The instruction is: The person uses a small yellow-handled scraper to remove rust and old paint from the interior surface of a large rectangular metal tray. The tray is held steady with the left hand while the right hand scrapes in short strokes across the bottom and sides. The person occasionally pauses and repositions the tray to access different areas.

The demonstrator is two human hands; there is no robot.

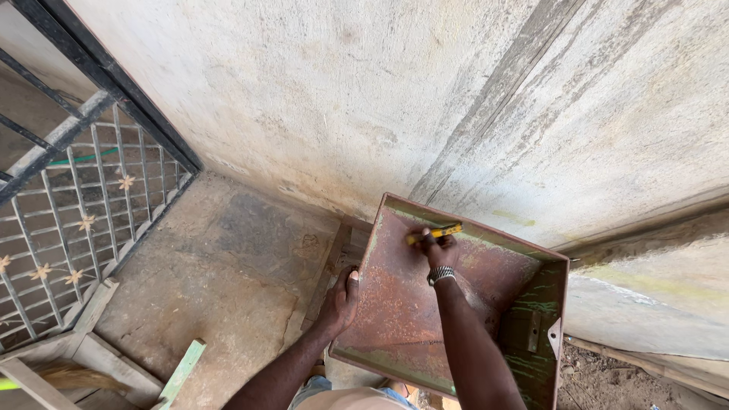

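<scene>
Against the wall: rusty metal tray [395, 304] steadied by left hand [342, 300] (flat, gripping edge); right hand [437, 247] fingers pinching yellow tool [434, 232]. Rust mostly remaining.

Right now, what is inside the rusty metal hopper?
Inside the rusty metal hopper, the right hand presses a yellow tool against the rusted wall. The forearm covers part of the inner wall; the bottom is out of view.

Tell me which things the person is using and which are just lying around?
In use:
- rusty metal hopper, gripped at its edge by the left hand
- yellow tool, pressed inside it by the right hand

Lying about:
- green wooden strip
- wooden frame
- metal gate
</scene>
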